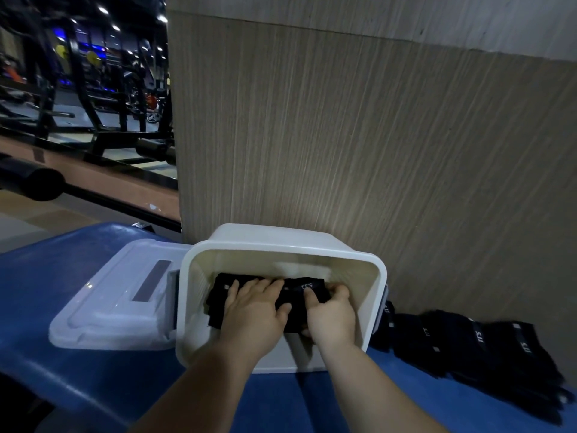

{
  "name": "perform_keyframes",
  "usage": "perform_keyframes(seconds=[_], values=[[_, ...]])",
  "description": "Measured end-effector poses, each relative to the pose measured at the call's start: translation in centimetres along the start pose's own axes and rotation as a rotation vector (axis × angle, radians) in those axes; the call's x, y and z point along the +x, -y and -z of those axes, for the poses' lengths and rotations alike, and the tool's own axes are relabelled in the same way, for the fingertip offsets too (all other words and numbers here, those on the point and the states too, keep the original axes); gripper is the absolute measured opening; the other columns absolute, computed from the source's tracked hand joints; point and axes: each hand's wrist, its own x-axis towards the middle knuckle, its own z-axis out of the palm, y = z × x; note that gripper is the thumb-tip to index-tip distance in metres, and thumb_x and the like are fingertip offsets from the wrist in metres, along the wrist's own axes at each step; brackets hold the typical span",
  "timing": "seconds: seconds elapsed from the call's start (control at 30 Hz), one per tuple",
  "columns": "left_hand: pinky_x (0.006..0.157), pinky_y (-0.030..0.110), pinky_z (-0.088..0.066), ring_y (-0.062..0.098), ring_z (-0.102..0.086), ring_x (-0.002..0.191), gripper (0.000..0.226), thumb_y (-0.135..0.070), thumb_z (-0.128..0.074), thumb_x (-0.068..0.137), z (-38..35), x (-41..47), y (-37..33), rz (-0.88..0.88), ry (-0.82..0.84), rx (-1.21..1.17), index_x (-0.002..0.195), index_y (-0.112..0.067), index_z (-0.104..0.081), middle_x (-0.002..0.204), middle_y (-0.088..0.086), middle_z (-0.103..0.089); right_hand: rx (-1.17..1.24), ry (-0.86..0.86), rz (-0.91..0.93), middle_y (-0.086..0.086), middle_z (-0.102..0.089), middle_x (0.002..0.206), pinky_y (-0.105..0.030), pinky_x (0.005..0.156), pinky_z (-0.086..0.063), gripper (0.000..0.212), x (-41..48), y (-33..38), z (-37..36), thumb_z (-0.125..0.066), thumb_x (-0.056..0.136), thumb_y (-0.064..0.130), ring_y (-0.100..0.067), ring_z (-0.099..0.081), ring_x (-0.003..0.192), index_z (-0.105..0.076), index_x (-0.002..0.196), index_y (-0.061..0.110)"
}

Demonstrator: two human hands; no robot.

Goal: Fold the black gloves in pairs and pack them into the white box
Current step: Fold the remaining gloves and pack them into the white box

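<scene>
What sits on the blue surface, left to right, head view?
white lid → white box, with the left hand then the right hand inside it on the folded gloves → loose black gloves

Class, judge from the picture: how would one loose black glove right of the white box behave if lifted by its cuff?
Probably floppy: the gloves lie slumped and overlapping on the blue surface, so it would likely droop. Likely light, looking like thin fabric. It may drag a neighbour along, since they overlap.
</scene>
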Motion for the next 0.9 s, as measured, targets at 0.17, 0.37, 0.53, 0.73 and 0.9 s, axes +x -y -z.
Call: perform_keyframes(seconds=[0.17, 0.37, 0.53, 0.73, 0.9], values=[[0.117, 0.036, 0.005, 0.009, -0.018, 0.142, 0.051, -0.049, -0.032, 0.098, -0.8, -0.1, 0.2, -0.025, -0.072, 0.021, 0.148, -0.037, -0.026, 0.151, -0.014, -0.032, -0.160, -0.058, 0.121, 0.011, -0.055, 0.076, -0.022, 0.050, -0.040, 0.032, -0.4, -0.4, 1.0, -0.065, 0.088, 0.037, -0.008, -0.054, 0.065, -0.041, 0.102, 0.021], [0.115, 0.038, 0.001, 0.017, -0.033, 0.136, 0.047, -0.045, -0.042, 0.096, -1.7, -0.1, 0.0, -0.046, -0.161, -0.048, 0.141, -0.034, -0.043, 0.141, -0.006, -0.049, -0.443, -0.123, 0.392, 0.007, -0.048, 0.100, -0.022, 0.069, -0.042, 0.023, -1.0, -0.1, 1.7, -0.067, 0.086, 0.027, -0.011, -0.051, 0.084, -0.051, 0.102, 0.024], [0.115, 0.043, -0.011, 0.022, -0.048, 0.124, 0.041, -0.040, -0.051, 0.092, -2.1, 0.2, -0.3, -0.045, -0.218, -0.041, 0.131, -0.029, -0.056, 0.125, -0.003, -0.062, -0.657, -0.055, 0.658, -0.008, -0.048, 0.135, -0.038, 0.108, -0.034, 0.048, -1.0, -0.5, 1.0, -0.051, 0.082, 0.011, -0.026, -0.039, 0.128, -0.056, 0.130, 0.020], [0.113, 0.039, -0.003, 0.020, -0.045, 0.127, 0.042, -0.040, -0.051, 0.092, -2.1, 0.2, -0.3, -0.036, -0.217, -0.023, 0.133, -0.031, -0.054, 0.128, -0.004, -0.060, -0.718, 0.219, 0.564, 0.001, -0.013, 0.160, -0.025, 0.117, -0.003, 0.053, 0.0, -1.1, 1.2, -0.038, 0.098, 0.016, -0.016, -0.004, 0.147, -0.027, 0.150, 0.020], [0.113, 0.040, -0.007, 0.023, -0.049, 0.122, 0.039, -0.040, -0.053, 0.090, -2.6, 0.4, -0.1, -0.042, -0.233, -0.027, 0.128, -0.030, -0.060, 0.122, -0.002, -0.063, -0.700, 0.230, 0.539, -0.001, -0.023, 0.156, -0.023, 0.116, -0.013, 0.050, 0.3, -1.6, 1.1, -0.039, 0.099, 0.019, -0.016, -0.017, 0.144, -0.031, 0.148, 0.018]])
